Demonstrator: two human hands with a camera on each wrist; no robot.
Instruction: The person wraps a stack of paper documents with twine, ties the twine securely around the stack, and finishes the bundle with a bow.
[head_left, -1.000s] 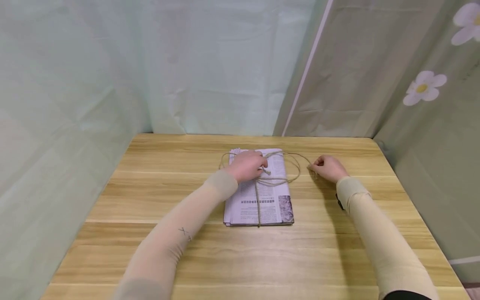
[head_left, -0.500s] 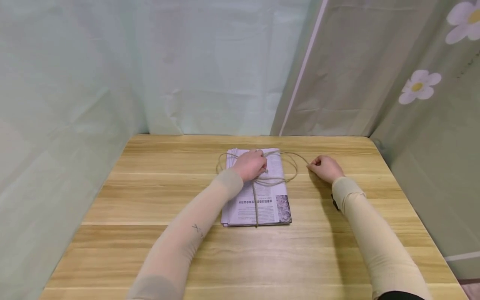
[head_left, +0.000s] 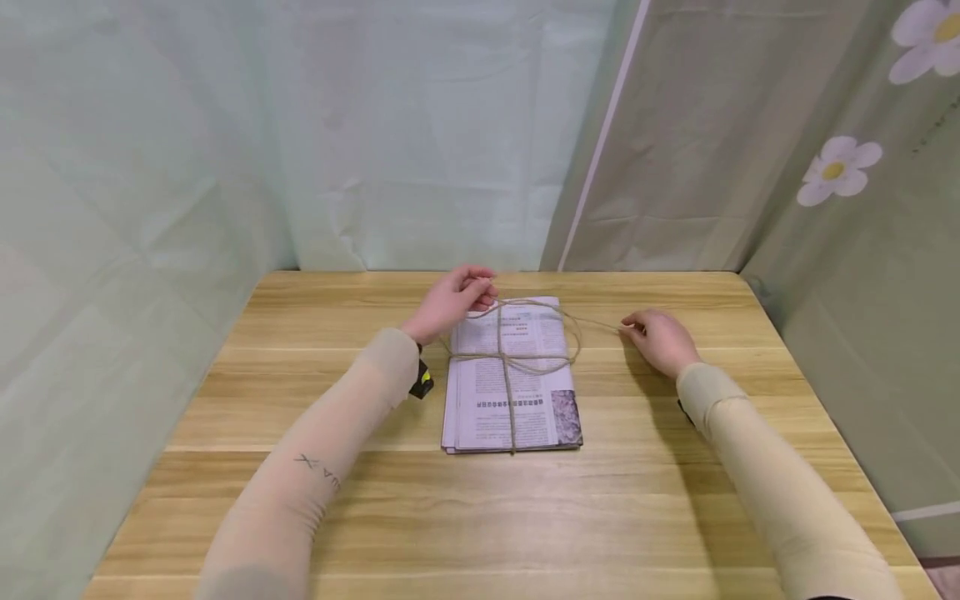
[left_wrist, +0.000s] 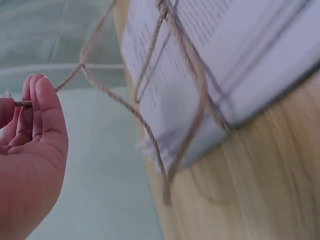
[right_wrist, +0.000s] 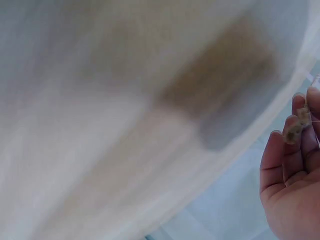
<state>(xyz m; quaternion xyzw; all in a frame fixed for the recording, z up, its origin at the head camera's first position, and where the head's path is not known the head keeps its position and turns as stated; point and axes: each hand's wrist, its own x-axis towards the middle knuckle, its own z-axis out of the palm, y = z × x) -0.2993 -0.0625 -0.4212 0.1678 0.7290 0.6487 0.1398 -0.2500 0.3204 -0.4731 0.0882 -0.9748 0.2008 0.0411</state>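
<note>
A folded stack of newspapers (head_left: 480, 417) lies on the table with brown twine (head_left: 512, 408) crossing over it lengthwise and widthwise. Above the stack's back left corner, my left hand (head_left: 450, 302) pinches one piece of the twine; the left wrist view shows the twine (left_wrist: 67, 80) between thumb and fingers of that hand (left_wrist: 37, 150). To the right of the stack, my right hand (head_left: 662, 340) pinches the other end, and the twine runs from there back to the stack in loose loops. In the right wrist view, a frayed twine end (right_wrist: 295, 131) sits in the fingers of the hand (right_wrist: 295, 185).
The wooden table (head_left: 360, 517) extends around the stack. A pale green curtain (head_left: 435, 150) hangs behind and at the left, and a grey-green one with white flowers (head_left: 838, 171) at the right. A dark band with a yellow mark (head_left: 423, 381) is on the left wrist.
My left hand has moved from over the stack to its back left corner, uncovering the twine crossing. My right hand has shifted slightly right, and its twine is straighter.
</note>
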